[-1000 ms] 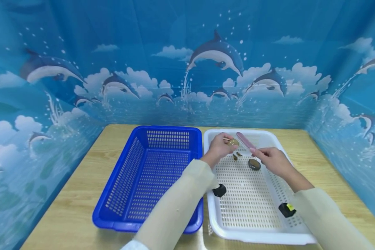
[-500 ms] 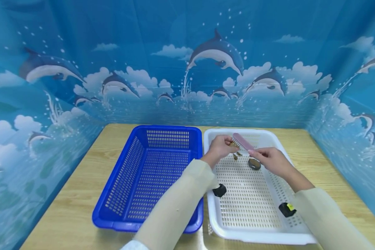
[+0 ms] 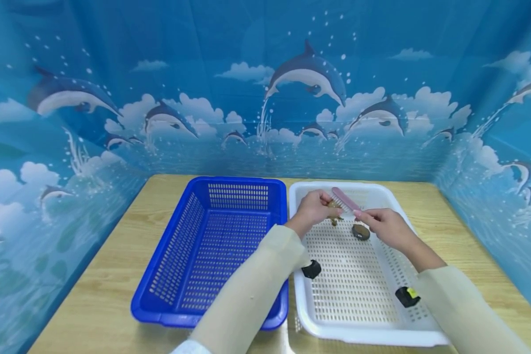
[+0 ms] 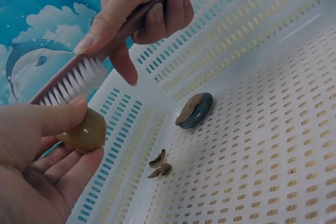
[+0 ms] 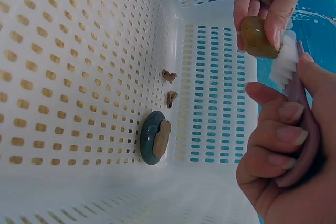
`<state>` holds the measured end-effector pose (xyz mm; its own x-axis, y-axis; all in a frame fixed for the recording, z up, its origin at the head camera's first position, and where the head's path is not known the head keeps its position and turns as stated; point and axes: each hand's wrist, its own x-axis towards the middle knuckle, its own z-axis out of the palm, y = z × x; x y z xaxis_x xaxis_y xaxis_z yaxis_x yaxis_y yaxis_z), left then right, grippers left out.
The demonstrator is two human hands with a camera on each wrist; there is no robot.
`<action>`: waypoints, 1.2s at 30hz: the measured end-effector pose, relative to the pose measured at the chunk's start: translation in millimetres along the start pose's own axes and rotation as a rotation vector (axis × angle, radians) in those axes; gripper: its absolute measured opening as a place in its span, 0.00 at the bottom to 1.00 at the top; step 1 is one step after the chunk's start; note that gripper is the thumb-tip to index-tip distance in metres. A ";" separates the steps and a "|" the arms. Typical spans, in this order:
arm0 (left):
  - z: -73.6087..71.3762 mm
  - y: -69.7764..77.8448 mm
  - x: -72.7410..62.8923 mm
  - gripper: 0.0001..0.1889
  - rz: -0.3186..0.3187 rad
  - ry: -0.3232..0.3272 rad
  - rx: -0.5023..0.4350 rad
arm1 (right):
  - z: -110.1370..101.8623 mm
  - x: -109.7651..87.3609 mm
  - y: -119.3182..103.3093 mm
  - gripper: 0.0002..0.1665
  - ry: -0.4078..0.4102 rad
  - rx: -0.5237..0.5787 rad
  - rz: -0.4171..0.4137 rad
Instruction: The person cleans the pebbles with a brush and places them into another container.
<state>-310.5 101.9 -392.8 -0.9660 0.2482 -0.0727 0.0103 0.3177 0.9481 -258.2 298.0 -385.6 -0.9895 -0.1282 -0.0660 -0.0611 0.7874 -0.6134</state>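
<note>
My left hand pinches a smooth yellow-brown pebble between thumb and fingers, above the far part of the white basket. Curled round the handle of a pink brush, my right hand holds its white bristles right at the pebble's edge. In the basket below lies a dark grey stone with a flat brown patch on its top. Beside it are small curled, dry brown pieces, like bits of leaf.
A blue slotted basket stands left of the white one on a wooden table. Dolphin-print curtains enclose the back and sides. Black devices are strapped at both wrists, low over the white basket.
The brush came down and left onto the pebble, then shifted slightly back up and right. The left hand stays nearly in place, and the things in the basket lie as before.
</note>
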 end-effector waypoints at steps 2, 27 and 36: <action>-0.1 0.1 0.3 0.14 0.008 0.002 -0.018 | -0.7 0.3 0.1 0.41 -0.006 0.004 0.015; 2.2 -1.0 4.3 0.14 -0.026 0.070 -0.063 | -3.4 -0.6 3.5 0.40 -0.107 0.061 0.066; 2.2 -0.8 3.2 0.12 -0.053 0.072 -0.111 | -3.4 -0.7 1.9 0.43 -0.114 0.164 0.091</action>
<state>-313.1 104.5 -394.5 -0.9805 0.1658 -0.1053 -0.0664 0.2246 0.9722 -258.0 301.6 -384.1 -0.9684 -0.1359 -0.2092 0.0586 0.6911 -0.7204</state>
